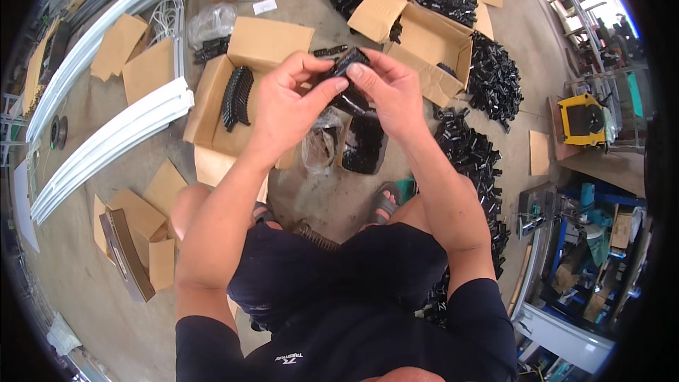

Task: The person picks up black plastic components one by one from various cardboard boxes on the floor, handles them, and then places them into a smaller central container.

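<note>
On the left, long white strips point(113, 145) slant up toward the right, near flattened cardboard point(120, 42). Next comes an open box point(212, 95) with a curved row of black parts point(237, 99) standing along its inside. The left hand point(291, 102) is closed to a narrow pinch, thumb and fingers on a small black piece point(349, 61). That piece is up in front of the person, between the two hands; its visible length slants from lower left to upper right, though fingers cover its ends, so I cannot tell which end leads. Below it on the floor lie a clear plastic bag point(320, 147) and, just right, a black slab point(364, 147). The right hand point(392, 95) also pinches the piece, its thumb on the near face. Farther right are another open box point(424, 78), a long heap of loose black parts point(467, 152) and a yellow machine point(583, 120).
</note>
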Tool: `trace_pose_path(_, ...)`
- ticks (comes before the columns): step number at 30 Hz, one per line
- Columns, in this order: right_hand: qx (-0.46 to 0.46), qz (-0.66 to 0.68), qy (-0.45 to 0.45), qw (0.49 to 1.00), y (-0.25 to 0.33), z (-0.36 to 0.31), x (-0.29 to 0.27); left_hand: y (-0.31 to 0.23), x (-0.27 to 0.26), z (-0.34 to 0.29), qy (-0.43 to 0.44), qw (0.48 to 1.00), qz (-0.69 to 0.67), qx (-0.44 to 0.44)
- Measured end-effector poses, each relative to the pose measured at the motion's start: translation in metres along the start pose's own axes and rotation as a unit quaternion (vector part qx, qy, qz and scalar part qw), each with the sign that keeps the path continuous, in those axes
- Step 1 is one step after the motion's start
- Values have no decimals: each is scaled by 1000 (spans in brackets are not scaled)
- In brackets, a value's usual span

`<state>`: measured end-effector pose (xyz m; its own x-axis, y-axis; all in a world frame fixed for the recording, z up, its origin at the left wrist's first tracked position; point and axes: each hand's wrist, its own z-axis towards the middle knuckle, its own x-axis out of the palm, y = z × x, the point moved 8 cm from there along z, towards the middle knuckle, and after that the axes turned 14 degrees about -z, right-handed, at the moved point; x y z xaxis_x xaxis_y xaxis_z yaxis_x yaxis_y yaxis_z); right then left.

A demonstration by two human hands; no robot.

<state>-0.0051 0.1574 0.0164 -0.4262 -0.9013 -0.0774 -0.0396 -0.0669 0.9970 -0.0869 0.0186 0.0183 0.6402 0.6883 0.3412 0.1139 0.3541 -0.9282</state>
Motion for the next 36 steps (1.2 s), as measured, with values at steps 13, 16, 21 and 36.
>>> trace_pose_path(13,-3,-598,157,786,-204,20,20,-17,-40,10,-102,978,-183,-7)
trace_pose_path(16,-14,-675,250,694,-286,-2,70,-24,-55,8,-128,971,-202,7)
trace_pose_path(21,-18,-716,234,658,-360,-12,100,-38,-69,2,-192,956,-221,17)
trace_pose_path(36,-55,-607,164,776,-275,5,103,-33,-68,14,-167,904,-394,-1)
